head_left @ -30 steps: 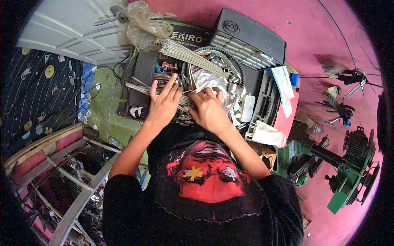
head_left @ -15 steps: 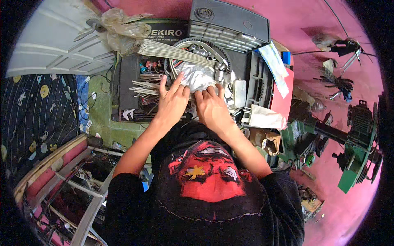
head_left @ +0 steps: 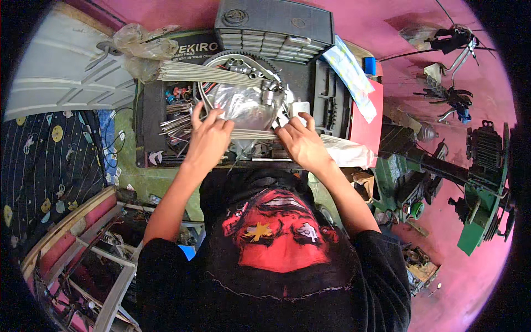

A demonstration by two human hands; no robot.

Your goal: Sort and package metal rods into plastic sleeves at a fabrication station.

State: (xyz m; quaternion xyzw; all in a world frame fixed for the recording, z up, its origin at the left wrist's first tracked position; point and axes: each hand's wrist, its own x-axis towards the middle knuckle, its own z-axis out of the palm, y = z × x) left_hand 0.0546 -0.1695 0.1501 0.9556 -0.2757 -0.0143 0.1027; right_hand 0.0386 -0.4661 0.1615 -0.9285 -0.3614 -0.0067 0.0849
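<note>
A bundle of thin grey welding rods (head_left: pixel 251 134) lies crosswise near the front edge of the open toolbox. My left hand (head_left: pixel 210 135) is curled over its left end. Around its right part the fingers of my right hand (head_left: pixel 305 143) are bent, close to a small white box (head_left: pixel 300 108). Past my right hand sticks out a pale plastic sleeve (head_left: pixel 348 152). Just behind the bundle spreads a clear plastic bag (head_left: pixel 243 105) inside a large toothed ring (head_left: pixel 257 62). A second bundle of welding rods (head_left: pixel 204 73) rests across that ring. My fingertips are partly hidden.
Sockets (head_left: pixel 269 94) and a wrench head (head_left: pixel 156 157) lie in the dark toolbox (head_left: pixel 152 99). A grey drawer cabinet (head_left: pixel 274 22) stands behind. Right of it are a red panel (head_left: pixel 368 127) and a green machine (head_left: pixel 475 221). A metal frame (head_left: pixel 119 293) is at lower left.
My hands have moved apart, and the rod bundle between them now shows. The plastic sleeve lies closer to my right hand. The whole view has shifted, so the toolbox appears farther left.
</note>
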